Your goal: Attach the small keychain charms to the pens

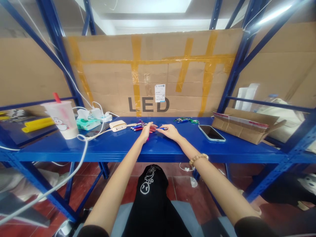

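Note:
Over the blue shelf top [111,141], my right hand [172,132] pinches a small blue tube [162,128], pen-like, pointing toward my left hand. My left hand [147,131] is held on edge with its fingers extended, the palm facing the tube. A red glow shows on the surface by the left wrist. Just left of that hand lies a pile of small red and blue metallic tubes [137,126], partly hidden behind it. Beyond the right hand, a second heap of green and blue tubes with metal clips [185,120] rests near the cardboard.
A phone [211,133] and an open cardboard box [239,126] sit at right. At left are a drink cup [61,120] with a red straw, a tissue pack [88,123], a white power strip [118,125] and cables. A large LED carton [111,79] stands behind.

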Demonstrator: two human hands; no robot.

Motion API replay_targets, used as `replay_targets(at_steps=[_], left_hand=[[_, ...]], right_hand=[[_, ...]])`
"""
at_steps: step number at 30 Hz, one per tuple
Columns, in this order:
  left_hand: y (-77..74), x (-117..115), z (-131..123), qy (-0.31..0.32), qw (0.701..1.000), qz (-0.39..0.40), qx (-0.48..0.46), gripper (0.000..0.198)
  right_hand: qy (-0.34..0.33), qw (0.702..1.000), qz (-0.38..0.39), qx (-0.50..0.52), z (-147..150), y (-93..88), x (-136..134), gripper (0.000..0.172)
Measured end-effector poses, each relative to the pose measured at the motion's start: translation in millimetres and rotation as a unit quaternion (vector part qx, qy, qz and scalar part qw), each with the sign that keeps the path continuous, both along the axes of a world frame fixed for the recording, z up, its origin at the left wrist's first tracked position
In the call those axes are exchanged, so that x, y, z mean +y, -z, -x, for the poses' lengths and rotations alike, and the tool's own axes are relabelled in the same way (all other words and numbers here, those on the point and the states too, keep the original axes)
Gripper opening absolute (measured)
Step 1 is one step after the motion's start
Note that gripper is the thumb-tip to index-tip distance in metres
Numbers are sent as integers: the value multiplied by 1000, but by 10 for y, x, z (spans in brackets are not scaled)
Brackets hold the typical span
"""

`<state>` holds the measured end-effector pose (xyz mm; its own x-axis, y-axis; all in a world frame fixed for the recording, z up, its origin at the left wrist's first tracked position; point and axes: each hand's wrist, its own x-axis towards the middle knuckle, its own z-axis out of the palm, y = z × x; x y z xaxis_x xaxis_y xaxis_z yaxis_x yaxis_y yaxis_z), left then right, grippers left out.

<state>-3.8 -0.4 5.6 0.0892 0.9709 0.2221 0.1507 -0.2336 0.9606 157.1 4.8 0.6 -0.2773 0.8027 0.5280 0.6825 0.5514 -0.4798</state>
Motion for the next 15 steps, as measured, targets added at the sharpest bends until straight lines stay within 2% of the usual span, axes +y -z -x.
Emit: replay_targets(at_steps=[15], left_hand=[[-9,-36,12,4,1000,-8,-3,51]], right_hand=[[-5,1000,-9,-22,-6,-32,-38,33]])
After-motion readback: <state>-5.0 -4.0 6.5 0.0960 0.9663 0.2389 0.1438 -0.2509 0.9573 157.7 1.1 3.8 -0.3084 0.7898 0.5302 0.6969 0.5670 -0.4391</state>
